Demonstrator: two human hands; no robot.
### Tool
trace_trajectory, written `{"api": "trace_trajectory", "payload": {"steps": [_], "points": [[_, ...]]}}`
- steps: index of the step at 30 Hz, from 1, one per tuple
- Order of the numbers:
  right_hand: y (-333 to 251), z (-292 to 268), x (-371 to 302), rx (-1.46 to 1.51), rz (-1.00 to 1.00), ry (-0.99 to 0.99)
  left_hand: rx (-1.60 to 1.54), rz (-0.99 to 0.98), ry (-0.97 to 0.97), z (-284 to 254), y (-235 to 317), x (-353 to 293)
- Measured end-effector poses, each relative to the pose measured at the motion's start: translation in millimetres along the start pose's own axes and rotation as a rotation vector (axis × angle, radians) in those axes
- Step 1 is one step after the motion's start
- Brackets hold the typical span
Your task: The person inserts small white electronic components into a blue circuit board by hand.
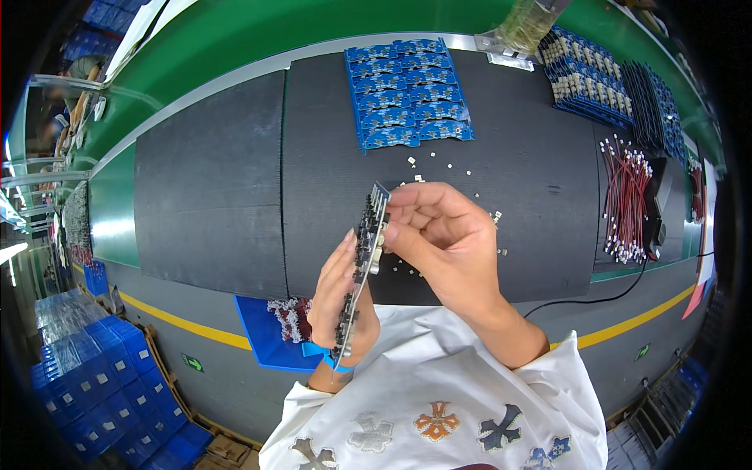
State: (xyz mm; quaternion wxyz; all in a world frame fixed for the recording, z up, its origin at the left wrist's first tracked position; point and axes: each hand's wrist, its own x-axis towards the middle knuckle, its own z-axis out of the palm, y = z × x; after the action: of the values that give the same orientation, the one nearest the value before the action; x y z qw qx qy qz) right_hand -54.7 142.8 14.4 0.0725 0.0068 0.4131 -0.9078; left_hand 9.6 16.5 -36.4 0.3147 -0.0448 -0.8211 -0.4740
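Note:
A panel of circuit boards [360, 270] stands almost edge-on above the near side of the black mat, with dark parts on its left face and whitish parts on its right. My left hand [332, 301] supports it from the left, fingers along that face; the blue band at the wrist shows below. At the panel's upper right, my right hand [454, 247] has thumb and fingers closed together against it; whatever is between the fingertips is hidden. Small white connectors [411, 161] lie scattered on the mat beyond and beside my right hand.
A blue circuit board panel [411, 94] lies at the mat's [211, 180] far side. Stacked boards [587, 78] sit far right, above a bundle of red wires [627, 200] with white ends. A blue bin [266, 337] is below the table edge, left of me; stacked blue crates [102, 384] stand farther left.

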Motion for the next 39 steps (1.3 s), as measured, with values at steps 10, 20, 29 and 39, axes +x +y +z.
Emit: {"api": "trace_trajectory", "payload": {"steps": [10,20,29,39], "points": [[-3.7,1.6,4.4,-0.055,0.025,0.032,0.044,0.015,-0.006,-1.1,0.4,4.9],[-7.2,0.6,-1.8,0.027,-0.025,-0.033,0.086,0.025,-0.06,1.4,3.3,16.2],[-11.9,-2.0,-2.6,-0.088,-0.013,-0.015,0.077,0.108,-0.14,-1.6,5.9,20.1],[-15.5,-5.2,-0.3,-0.033,0.01,-0.017,0.071,0.122,-0.125,-5.7,1.8,22.0]]}}
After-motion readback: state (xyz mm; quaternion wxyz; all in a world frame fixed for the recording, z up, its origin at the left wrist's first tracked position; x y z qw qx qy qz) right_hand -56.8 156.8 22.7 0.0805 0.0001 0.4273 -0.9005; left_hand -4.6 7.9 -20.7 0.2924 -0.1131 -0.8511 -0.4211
